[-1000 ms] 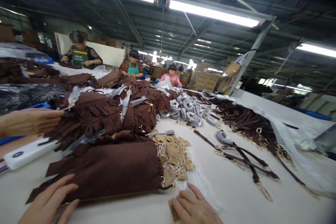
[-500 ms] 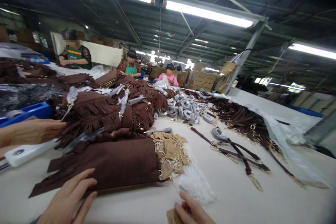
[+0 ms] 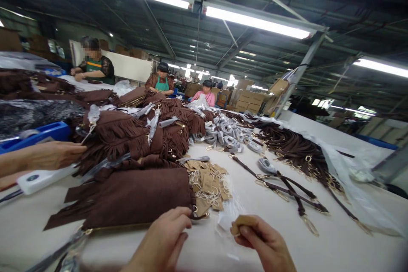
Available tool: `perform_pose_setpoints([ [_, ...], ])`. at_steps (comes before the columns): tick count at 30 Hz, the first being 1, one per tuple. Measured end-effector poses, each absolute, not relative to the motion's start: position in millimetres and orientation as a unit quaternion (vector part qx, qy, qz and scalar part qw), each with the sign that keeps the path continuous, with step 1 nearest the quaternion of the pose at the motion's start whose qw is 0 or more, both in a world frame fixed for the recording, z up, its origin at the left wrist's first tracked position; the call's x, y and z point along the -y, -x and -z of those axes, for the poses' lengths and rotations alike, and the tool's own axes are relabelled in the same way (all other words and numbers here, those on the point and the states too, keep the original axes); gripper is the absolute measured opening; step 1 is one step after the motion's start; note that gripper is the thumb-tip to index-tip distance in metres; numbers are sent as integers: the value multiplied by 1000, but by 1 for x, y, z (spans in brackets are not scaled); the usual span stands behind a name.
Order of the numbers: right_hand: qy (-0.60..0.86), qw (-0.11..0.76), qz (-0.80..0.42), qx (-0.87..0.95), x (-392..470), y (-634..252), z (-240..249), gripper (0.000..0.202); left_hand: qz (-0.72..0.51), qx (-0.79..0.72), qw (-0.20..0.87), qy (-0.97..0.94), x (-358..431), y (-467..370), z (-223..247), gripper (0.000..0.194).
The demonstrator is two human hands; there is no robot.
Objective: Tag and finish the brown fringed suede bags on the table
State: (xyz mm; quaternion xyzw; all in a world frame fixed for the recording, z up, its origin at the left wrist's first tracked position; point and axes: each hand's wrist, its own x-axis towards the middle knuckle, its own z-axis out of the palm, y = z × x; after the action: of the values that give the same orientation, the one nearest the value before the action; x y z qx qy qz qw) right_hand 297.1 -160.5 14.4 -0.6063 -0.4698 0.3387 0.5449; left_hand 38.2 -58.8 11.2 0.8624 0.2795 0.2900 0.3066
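Note:
A brown fringed bag [image 3: 137, 197] lies flat before me, its fringe towards the left and its metal rings at the right end. My left hand [image 3: 162, 238] hovers by its near right corner, thumb apart from the bent fingers, with nothing seen in it. To the right, my right hand [image 3: 264, 240] pinches a kraft paper hang tag [image 3: 245, 222] between thumb and fingers. Beyond the bag's end lies a heap of similar paper tags [image 3: 207, 182] with white strings. Clear-white plastic strings [image 3: 231, 216] are spread on the table between the heap and my right hand.
Another person's hand [image 3: 57, 155] reaches in from the left, above a white handheld device [image 3: 44, 178]. Fringed bags [image 3: 121, 134] pile up behind. Wrapped straps [image 3: 228, 129] and loose brown straps [image 3: 293, 191] cover the right. A blue tape dispenser [image 3: 51, 131] stands left.
My left hand has moved right along the bag's near side. My right hand has risen and shifted right with the tag. A wrapped strap now shows at the lower left.

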Motion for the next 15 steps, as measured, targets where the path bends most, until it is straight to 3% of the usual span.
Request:
perform_pose_setpoints([
  [5,568,595,-419,383,136,-288,-55,29,-240,-223,605,-725,63,-97,-15,72],
  [8,516,622,-451,378,121,-284,-72,25,-200,-171,754,-602,61,-104,-13,54],
  [11,481,630,-478,378,104,-277,-78,27,-211,-198,784,-549,54,-88,-12,21],
  [13,478,622,-495,373,92,-269,-77,32,-266,-223,765,-543,46,-73,-12,20],
  [15,480,618,-507,360,80,-257,-74,37,-332,-216,749,-531,40,-62,-13,42],
])
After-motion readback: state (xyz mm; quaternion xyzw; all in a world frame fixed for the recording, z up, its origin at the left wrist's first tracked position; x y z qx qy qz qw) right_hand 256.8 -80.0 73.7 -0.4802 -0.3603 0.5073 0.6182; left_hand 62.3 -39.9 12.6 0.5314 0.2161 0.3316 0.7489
